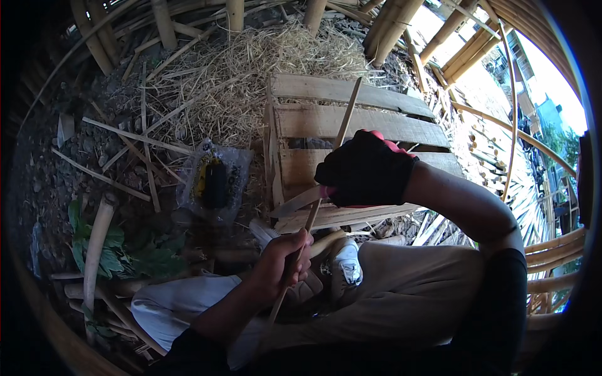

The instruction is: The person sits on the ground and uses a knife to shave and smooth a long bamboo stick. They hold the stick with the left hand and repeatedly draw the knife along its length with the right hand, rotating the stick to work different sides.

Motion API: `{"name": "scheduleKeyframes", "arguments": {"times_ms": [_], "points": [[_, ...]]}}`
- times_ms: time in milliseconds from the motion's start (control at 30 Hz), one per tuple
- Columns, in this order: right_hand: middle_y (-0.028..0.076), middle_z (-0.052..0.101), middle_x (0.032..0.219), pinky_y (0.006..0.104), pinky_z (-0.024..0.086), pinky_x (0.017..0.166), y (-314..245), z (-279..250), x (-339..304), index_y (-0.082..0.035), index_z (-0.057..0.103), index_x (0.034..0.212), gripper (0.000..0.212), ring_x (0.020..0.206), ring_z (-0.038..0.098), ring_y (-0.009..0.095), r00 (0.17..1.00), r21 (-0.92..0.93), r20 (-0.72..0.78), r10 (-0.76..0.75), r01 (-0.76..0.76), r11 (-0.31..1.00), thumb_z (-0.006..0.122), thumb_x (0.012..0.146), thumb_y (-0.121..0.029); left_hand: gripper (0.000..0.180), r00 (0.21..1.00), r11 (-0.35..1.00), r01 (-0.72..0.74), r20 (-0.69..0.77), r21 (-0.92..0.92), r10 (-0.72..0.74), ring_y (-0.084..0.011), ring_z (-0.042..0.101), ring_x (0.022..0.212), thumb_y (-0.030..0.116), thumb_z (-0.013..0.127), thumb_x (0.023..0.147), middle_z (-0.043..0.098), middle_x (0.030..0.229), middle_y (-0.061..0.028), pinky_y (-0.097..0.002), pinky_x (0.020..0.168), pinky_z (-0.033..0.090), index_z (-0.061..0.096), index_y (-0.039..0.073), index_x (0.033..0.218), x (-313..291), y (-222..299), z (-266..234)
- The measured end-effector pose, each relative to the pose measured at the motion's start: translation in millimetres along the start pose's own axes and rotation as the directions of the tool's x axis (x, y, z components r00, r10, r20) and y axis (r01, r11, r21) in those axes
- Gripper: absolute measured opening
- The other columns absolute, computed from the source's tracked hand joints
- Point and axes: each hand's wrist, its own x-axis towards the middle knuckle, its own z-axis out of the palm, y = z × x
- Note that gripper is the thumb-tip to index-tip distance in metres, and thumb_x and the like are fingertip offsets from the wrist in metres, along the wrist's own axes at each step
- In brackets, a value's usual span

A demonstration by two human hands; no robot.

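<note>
My bare left hand (285, 262) is closed round the lower part of a long, thin bamboo strip (348, 114), which slants from my lap up over a wooden pallet. On my right hand (367, 169) is a black and red work glove, its fingers wrapped round a knife. Toward the left the knife's pale blade (296, 204) sticks out and crosses the strip just above my left hand. The glove hides the handle, and part of the strip passes behind or beside it.
Beneath my right hand lies the slatted wooden pallet (357, 119). Left of it a clear plastic bag (235, 182) holds a black and yellow item. Dry shavings (251, 59) heap up behind. A cut bamboo pole (99, 244) stands by green leaves at the left.
</note>
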Motion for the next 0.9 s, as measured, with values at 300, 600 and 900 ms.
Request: {"name": "scheduleKeyframes", "arguments": {"times_ms": [300,600,900], "points": [[0.012,0.073,0.088,0.0455,0.056,0.077,8.8,27.5,-0.7,-0.014,0.074,0.091,0.027,0.085,0.071,0.035,0.989,0.239,0.057,-0.136,0.119,0.964,0.061,0.086,-0.038,0.036,1.0,0.999,-0.02,0.003,-0.047,0.02,-0.0094,0.04,0.044,0.046,0.053,0.104,0.042,0.056,0.0025,-0.0261,0.05,0.035,0.051,0.012,0.094,3.3,0.2,-2.7],[0.015,0.064,0.08,0.0369,0.049,0.067,15.4,9.3,-14.0,-0.001,0.066,0.1,0.035,0.068,0.059,0.022,0.96,0.863,-0.035,0.276,-0.111,0.494,0.059,0.102,-0.035,0.036,0.998,0.995,-0.048,0.029,-0.091,0.051,-0.0097,0.037,0.04,0.049,0.053,0.104,0.04,0.056,0.0027,-0.0256,0.047,0.033,0.05,0.014,0.093,2.1,1.7,-14.1],[0.004,0.067,0.094,0.026,0.05,0.061,9.2,-0.2,-13.7,-0.006,0.066,0.128,0.035,0.067,0.061,0.01,0.792,0.938,-0.157,0.59,-0.067,0.339,0.05,0.109,-0.031,0.036,0.996,0.985,-0.07,0.045,-0.156,0.078,-0.0088,0.036,0.038,0.048,0.047,0.107,0.037,0.055,0.0037,-0.0248,0.041,0.029,0.047,0.015,0.092,2.0,10.4,-20.7]]}}
